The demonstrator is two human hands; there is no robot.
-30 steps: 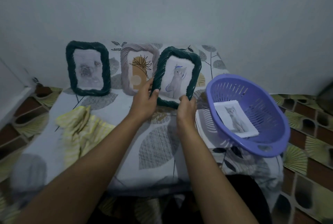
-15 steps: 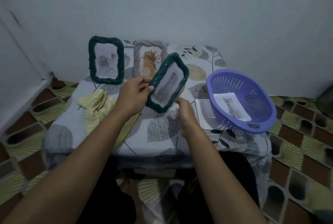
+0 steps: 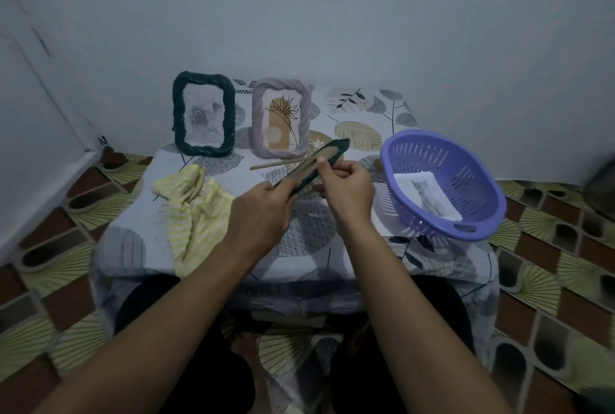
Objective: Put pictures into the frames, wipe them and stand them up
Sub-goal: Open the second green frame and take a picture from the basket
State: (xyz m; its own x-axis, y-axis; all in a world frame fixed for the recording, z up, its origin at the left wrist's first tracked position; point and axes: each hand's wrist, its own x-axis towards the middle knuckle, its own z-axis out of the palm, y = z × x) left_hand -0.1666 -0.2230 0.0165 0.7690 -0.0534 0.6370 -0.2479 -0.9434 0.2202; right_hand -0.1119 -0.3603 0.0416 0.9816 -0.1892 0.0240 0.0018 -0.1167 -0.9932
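Observation:
I hold a dark green rope-edged frame (image 3: pixel 327 154) above the table, turned almost flat with its brown cardboard back up and its stand leg (image 3: pixel 279 164) sticking out to the left. My left hand (image 3: pixel 263 210) grips its near end. My right hand (image 3: pixel 347 187) pinches the back near the middle. Two frames stand upright against the wall: a dark green one (image 3: pixel 203 114) with a grey picture and a grey one (image 3: pixel 282 118) with a flower picture. A cat picture (image 3: pixel 427 195) lies in the purple basket (image 3: pixel 479 194).
A crumpled yellow striped cloth (image 3: pixel 193 207) lies on the left of the leaf-patterned tablecloth (image 3: pixel 309 230). The basket stands at the table's right edge. A white wall rises behind the table; patterned floor tiles (image 3: pixel 549 273) surround it. My knees are under the front edge.
The held frame went from facing me upright to tilted, then flipped back side up. My right hand moved from its lower edge onto the back. The view pulled away from the table.

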